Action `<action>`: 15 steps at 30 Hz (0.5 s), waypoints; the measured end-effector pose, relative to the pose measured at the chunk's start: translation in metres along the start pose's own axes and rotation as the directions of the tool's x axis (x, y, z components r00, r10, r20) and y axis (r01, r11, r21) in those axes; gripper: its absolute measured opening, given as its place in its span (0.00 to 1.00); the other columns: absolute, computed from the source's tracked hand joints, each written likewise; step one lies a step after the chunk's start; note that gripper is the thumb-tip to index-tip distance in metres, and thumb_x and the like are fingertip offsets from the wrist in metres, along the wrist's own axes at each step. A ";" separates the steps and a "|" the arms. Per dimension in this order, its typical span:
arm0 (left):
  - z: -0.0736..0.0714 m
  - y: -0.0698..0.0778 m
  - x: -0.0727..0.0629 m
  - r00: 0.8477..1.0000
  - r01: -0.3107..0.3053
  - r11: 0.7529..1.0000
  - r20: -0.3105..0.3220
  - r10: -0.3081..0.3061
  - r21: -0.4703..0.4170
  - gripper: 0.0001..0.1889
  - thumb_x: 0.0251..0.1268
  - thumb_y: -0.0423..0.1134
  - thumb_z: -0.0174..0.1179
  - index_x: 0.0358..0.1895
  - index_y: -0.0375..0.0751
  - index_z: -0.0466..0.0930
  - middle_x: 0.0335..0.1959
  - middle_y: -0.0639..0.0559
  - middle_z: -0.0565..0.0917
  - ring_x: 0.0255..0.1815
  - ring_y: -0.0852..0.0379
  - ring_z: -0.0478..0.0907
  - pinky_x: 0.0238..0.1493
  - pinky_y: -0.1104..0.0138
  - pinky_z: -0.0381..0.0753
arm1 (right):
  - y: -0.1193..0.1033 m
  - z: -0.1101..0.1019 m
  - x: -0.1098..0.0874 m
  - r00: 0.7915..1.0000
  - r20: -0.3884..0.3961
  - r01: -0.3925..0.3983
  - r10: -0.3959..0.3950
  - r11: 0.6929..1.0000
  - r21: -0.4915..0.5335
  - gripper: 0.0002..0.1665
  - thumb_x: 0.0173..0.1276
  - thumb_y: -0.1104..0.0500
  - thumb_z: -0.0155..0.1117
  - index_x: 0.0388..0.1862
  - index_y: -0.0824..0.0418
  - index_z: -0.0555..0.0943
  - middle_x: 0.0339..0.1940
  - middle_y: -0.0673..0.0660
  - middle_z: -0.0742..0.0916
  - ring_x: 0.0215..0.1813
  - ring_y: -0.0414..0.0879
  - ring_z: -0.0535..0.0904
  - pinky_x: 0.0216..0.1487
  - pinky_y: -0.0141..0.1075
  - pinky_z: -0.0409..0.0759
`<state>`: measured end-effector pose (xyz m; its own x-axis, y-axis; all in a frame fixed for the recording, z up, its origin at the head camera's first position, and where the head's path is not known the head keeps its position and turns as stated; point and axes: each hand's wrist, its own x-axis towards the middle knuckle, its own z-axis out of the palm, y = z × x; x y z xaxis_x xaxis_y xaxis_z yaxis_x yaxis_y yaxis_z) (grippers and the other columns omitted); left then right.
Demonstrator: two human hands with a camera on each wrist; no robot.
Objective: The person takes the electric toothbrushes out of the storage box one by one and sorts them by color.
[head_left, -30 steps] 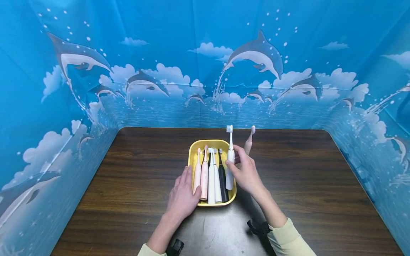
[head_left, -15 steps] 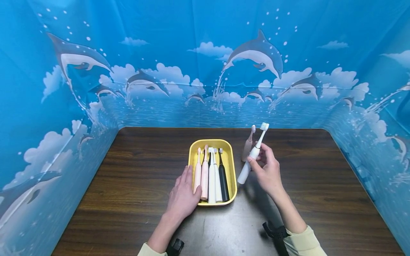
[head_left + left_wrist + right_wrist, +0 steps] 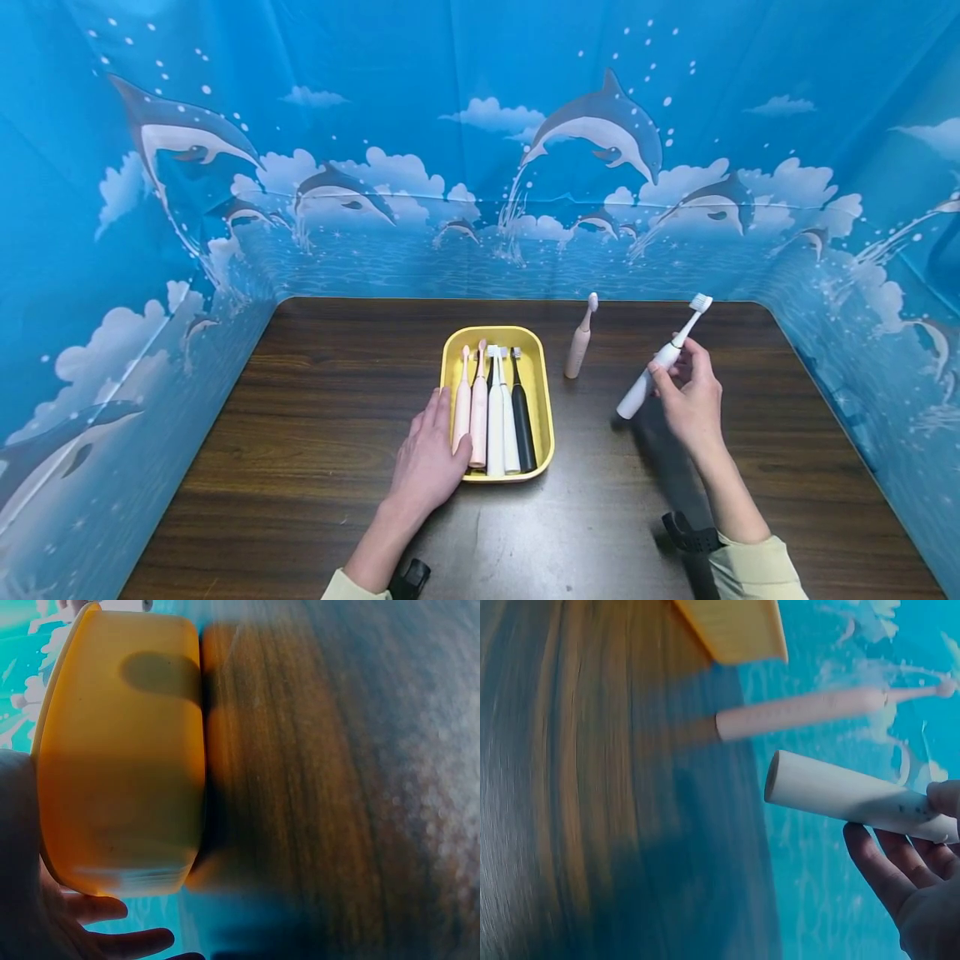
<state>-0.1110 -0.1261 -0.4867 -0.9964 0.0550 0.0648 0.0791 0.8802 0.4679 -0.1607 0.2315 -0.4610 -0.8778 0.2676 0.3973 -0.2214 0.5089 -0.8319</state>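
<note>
My right hand (image 3: 693, 404) pinches a white electric toothbrush (image 3: 636, 397) by its handle, thumb on one side and fingers on the other. The brush leans, its bristle head up and to the right, its base just above the table. In the right wrist view the flat end of this white handle (image 3: 821, 784) points left. My left hand (image 3: 427, 454) rests on the left side of a yellow tray (image 3: 550, 433), its thumb over the near left rim and its fingers straight. In the tray lie pink toothbrushes (image 3: 478, 421), white toothbrushes (image 3: 496, 437) and a black toothbrush (image 3: 523, 429).
A pink electric toothbrush (image 3: 577, 357) stands upright on the dark wooden table (image 3: 322, 392), right of the tray. Blue cloth with dolphins (image 3: 480, 125) hangs behind and along both sides of the table.
My right hand has lifted the white toothbrush from the tray's right side and carried it right, past the standing pink one, tilting it. My left hand has stayed put.
</note>
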 end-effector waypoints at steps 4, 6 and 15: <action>0.000 0.000 0.000 1.000 0.000 1.000 -0.004 0.000 -0.003 0.40 0.70 0.49 0.58 0.81 0.38 0.57 0.80 0.38 0.61 0.71 0.34 0.67 0.61 0.40 0.74 | 0.012 -0.006 0.006 0.998 -0.063 -0.011 0.008 0.999 -0.047 0.29 0.70 0.72 0.65 0.68 0.73 0.68 0.51 0.69 0.82 0.41 0.26 0.75 0.33 0.15 0.75; 0.000 0.000 0.000 1.000 -0.001 1.000 -0.008 0.001 -0.004 0.40 0.69 0.49 0.58 0.80 0.38 0.58 0.79 0.38 0.61 0.71 0.34 0.67 0.60 0.40 0.74 | 0.017 -0.008 0.009 0.995 -0.098 -0.007 0.000 0.997 -0.077 0.29 0.71 0.71 0.65 0.68 0.73 0.68 0.52 0.69 0.83 0.42 0.30 0.76 0.36 0.15 0.74; 0.000 0.001 0.000 1.000 0.019 1.000 0.014 -0.018 -0.006 0.41 0.70 0.51 0.57 0.82 0.39 0.55 0.81 0.39 0.59 0.73 0.35 0.66 0.63 0.40 0.73 | 0.036 -0.012 0.016 0.987 -0.153 0.025 -0.050 0.987 -0.161 0.30 0.72 0.69 0.65 0.70 0.71 0.67 0.55 0.71 0.81 0.53 0.64 0.82 0.46 0.18 0.68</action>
<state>-0.1113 -0.1251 -0.4862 -0.9980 0.0453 0.0440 0.0608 0.8783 0.4742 -0.1773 0.2639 -0.4795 -0.7903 0.3639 0.4930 -0.1717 0.6409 -0.7482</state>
